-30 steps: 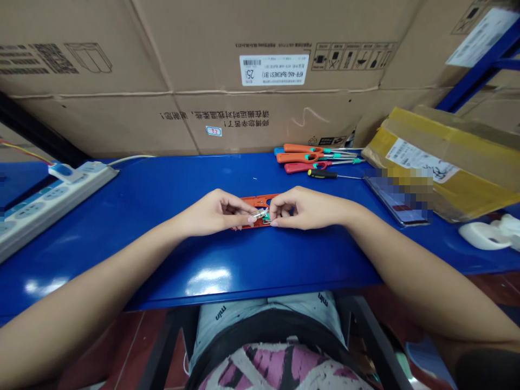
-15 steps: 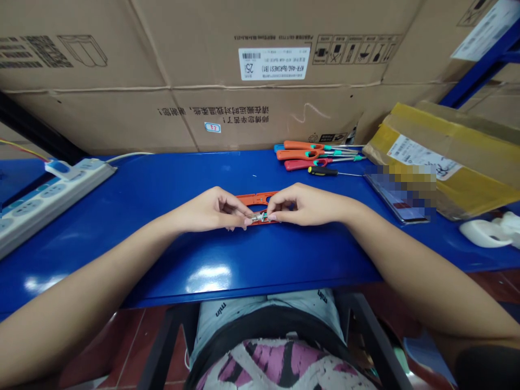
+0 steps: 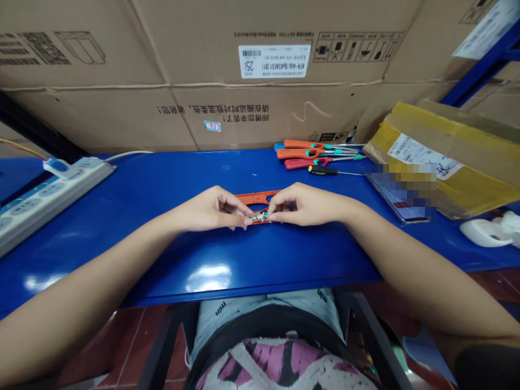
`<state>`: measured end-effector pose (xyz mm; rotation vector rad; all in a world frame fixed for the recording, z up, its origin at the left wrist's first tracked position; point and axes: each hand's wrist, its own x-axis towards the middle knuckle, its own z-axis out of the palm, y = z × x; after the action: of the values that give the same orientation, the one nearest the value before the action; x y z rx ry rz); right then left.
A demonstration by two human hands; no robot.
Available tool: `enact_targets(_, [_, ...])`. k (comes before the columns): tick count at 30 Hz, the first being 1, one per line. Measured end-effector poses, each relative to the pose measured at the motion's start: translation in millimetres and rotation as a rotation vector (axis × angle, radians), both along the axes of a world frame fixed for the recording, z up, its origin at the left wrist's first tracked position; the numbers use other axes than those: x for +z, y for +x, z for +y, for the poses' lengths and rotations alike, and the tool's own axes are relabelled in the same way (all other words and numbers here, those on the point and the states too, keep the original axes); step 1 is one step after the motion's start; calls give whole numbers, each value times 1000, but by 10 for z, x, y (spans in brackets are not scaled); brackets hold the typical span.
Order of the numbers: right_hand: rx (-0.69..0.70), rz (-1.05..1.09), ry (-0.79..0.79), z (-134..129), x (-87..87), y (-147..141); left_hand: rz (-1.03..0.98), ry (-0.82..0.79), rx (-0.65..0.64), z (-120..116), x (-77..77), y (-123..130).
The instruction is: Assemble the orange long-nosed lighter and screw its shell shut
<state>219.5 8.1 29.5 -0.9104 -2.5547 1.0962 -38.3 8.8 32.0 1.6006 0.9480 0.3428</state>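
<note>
Near the middle of the blue table, both hands are closed over an opened orange lighter. My left hand (image 3: 221, 210) pinches a small silvery lighter part (image 3: 257, 218) between thumb and fingers. From the other side, my right hand (image 3: 300, 206) pinches the near casing half, its fingertips beside a small green piece (image 3: 266, 214). Just behind the fingers lies the other orange lighter casing half (image 3: 252, 199), apart from the near one. My fingers hide much of the near half, and the small inner parts are too fine to make out.
Several gas lighters (image 3: 303, 154) and a screwdriver (image 3: 323, 170) lie at the back right. Right of them are a phone (image 3: 396, 197), a yellow-taped carton (image 3: 459, 146) and a white object (image 3: 485, 233). A power strip (image 3: 44, 200) stands on the left. Large cardboard boxes (image 3: 122, 119) line the back.
My hands stay almost in place, still pinching. Between the fingertips, the silvery part and the green piece have shifted very slightly. The rest of the table looks the same.
</note>
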Motion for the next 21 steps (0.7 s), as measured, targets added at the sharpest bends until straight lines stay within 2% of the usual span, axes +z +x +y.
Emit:
enact_targets(15, [-1, 15, -21, -4, -6, -5, 27, 33, -31, 5, -19, -2])
enact_targets(21, [3, 31, 15, 5, -31, -18, 40, 49, -49, -9, -13, 8])
